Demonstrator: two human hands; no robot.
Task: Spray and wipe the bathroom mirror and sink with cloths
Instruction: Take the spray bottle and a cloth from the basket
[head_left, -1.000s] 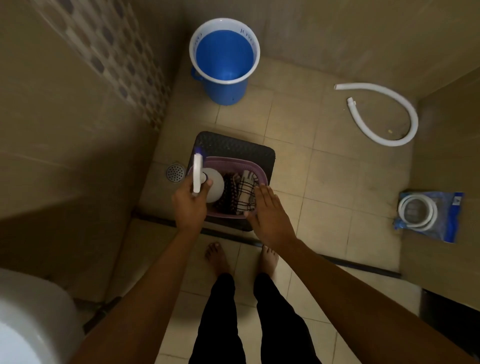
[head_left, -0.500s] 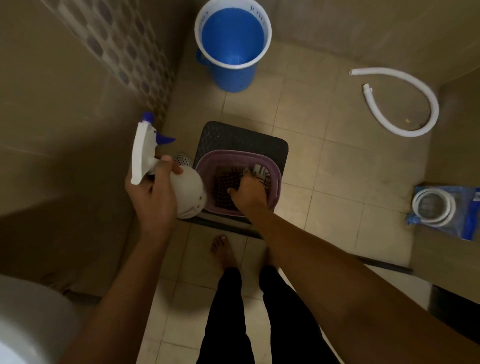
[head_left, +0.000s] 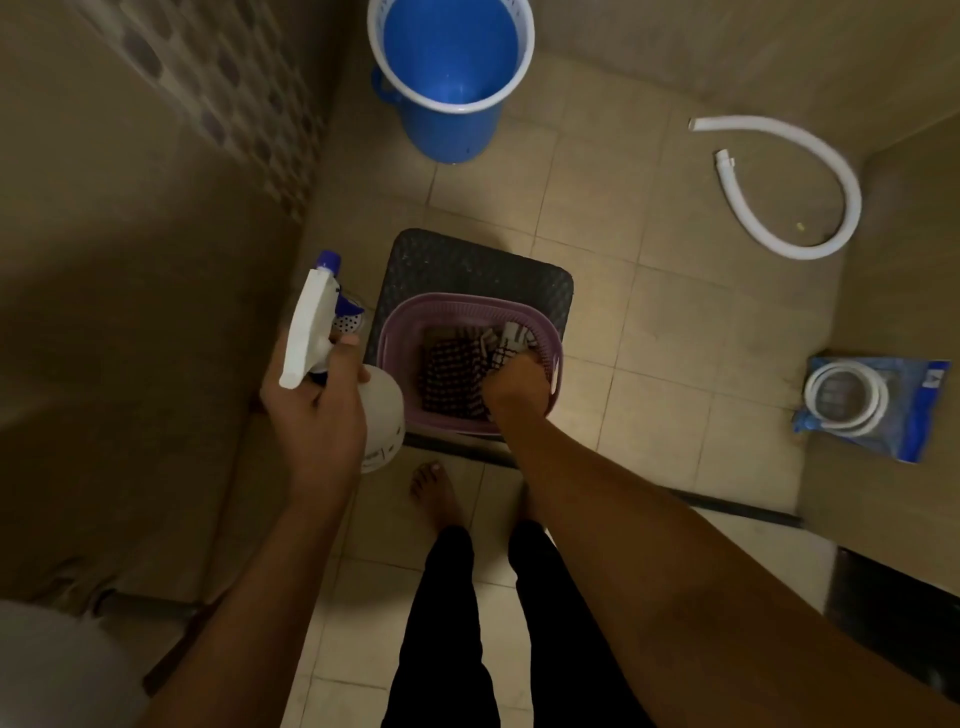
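Observation:
My left hand (head_left: 317, 410) grips a white spray bottle (head_left: 382, 415) with a white and blue trigger head, held in the air left of a purple basket (head_left: 400, 322). The basket stands on a dark stool (head_left: 441, 260) on the tiled floor. Inside it lie a dark checked cloth (head_left: 449, 376) and a white checked cloth (head_left: 511, 338). My right hand (head_left: 514, 384) is down in the basket, its fingers curled on the white checked cloth at the right side. No mirror is in view.
A blue bucket (head_left: 447, 130) stands at the back by the wall. A white hose (head_left: 810, 197) curls on the floor at the right, and a packaged hose (head_left: 872, 405) lies nearer. A white basin edge (head_left: 47, 670) shows bottom left. My bare feet stand before the stool.
My left hand lifted the spray bottle out of the basket and to the left. My right hand went from the basket's rim down into it and closed on the white checked cloth.

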